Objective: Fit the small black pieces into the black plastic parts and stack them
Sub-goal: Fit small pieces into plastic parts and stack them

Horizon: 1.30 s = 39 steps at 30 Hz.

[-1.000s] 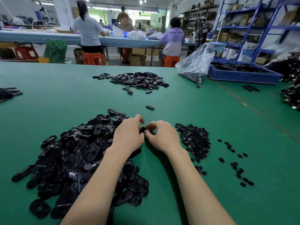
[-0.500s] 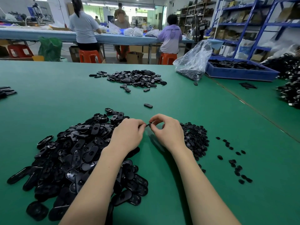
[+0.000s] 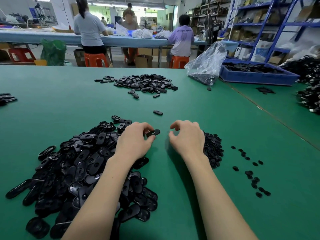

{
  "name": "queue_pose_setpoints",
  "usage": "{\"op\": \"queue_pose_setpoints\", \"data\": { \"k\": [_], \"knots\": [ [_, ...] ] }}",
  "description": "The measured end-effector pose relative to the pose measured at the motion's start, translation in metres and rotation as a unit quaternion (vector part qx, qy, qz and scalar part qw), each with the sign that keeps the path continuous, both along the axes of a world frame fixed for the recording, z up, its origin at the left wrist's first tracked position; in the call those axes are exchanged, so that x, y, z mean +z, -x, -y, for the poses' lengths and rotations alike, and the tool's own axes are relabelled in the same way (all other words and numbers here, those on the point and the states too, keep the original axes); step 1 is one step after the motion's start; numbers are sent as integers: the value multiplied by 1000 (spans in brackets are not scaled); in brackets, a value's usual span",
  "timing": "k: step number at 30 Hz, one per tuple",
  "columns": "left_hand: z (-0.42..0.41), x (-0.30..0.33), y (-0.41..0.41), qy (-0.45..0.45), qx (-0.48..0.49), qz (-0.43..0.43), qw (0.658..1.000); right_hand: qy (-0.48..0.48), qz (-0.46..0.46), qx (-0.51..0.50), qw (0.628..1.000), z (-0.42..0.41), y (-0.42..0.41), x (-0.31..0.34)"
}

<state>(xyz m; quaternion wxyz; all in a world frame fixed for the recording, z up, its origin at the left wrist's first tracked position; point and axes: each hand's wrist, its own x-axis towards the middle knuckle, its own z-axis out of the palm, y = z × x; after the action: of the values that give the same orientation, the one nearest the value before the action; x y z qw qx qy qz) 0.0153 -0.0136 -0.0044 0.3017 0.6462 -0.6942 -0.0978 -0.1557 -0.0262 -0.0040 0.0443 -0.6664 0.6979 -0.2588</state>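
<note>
Left hand [image 3: 134,143] pinches one oval part [image 3: 153,133] at its fingertips; right hand [image 3: 187,138] is beside it, fingers curled, holding nothing. Fitting looks done; next, probably set it on the far stack [image 3: 143,83]

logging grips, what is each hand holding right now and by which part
The left hand pinches an oval black plastic part by its near end. The right hand holds nothing visible.
</note>
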Motion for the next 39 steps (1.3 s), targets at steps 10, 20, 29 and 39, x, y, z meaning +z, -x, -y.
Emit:
{"op": "queue_pose_setpoints", "data": {
  "k": [10, 20, 29, 39],
  "knots": [
    [-4, -4, 1, 5, -3, 6, 1000, -52, -28, -103, 993, 2, 13, -3],
    [-3, -7, 0, 14, -2, 13, 1000, -8, 96, -61, 993, 3, 17, 0],
    [-3, -6, 2, 61, 29, -3, 998, -24, 313, 130, 940, 7, -12, 0],
    [-6, -5, 7, 95, 69, 22, 993, -29, 283, 116, 952, 4, -18, -3]
  ]
}}
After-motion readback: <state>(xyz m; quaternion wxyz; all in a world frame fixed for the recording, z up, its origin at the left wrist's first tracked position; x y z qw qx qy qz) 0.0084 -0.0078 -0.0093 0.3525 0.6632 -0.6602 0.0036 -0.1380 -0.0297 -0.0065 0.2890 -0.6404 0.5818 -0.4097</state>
